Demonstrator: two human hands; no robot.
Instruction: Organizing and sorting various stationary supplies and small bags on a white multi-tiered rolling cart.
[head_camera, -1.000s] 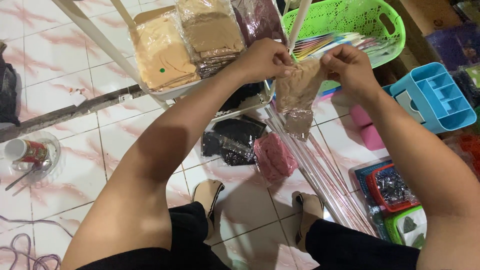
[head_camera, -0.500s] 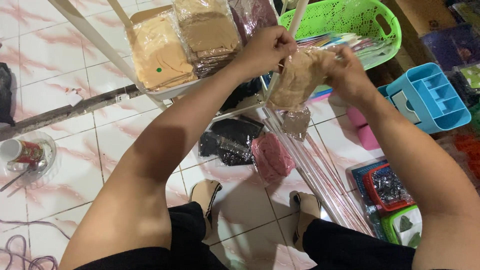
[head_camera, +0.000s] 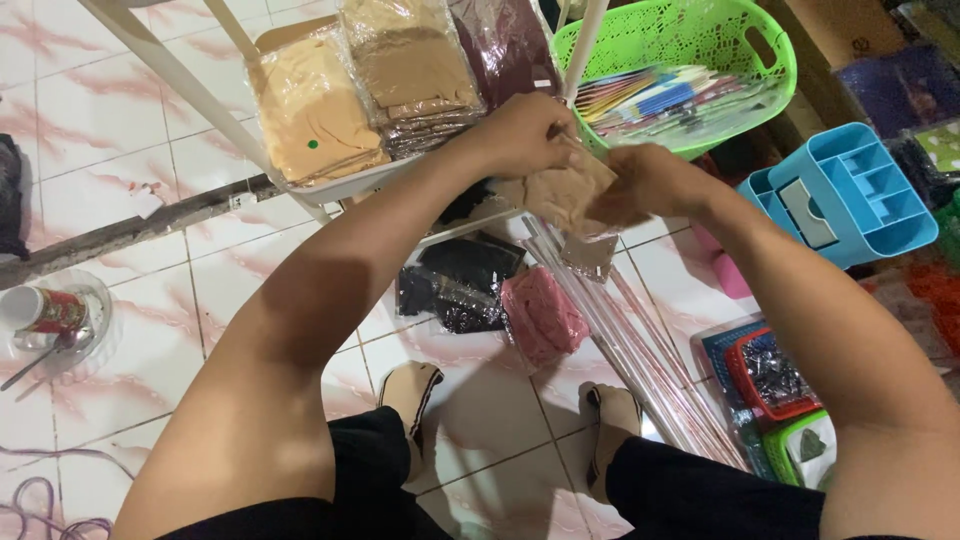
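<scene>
White floor tiles veined with pink fill the view below a seated person, seen from above. Between both hands, at the centre, is a tan folded cloth in a clear plastic sleeve. Its long axis runs roughly from one hand to the other, tilting slightly down toward the right hand. The left hand pinches the upper left end with closed fingers; the right hand is curled around the right end. Both touch it, neither nearer than the other.

Just beyond the left hand, a white rack shelf holds stacks of similar wrapped cloths in peach, tan-brown and dark maroon. Beyond the right hand, a green lattice basket holds thin colourful flat packets. Farther to the right stands a blue compartment caddy with a grey piece in one slot. Below the hands on the floor lie black packets, a pink packet and long clear rods.
</scene>
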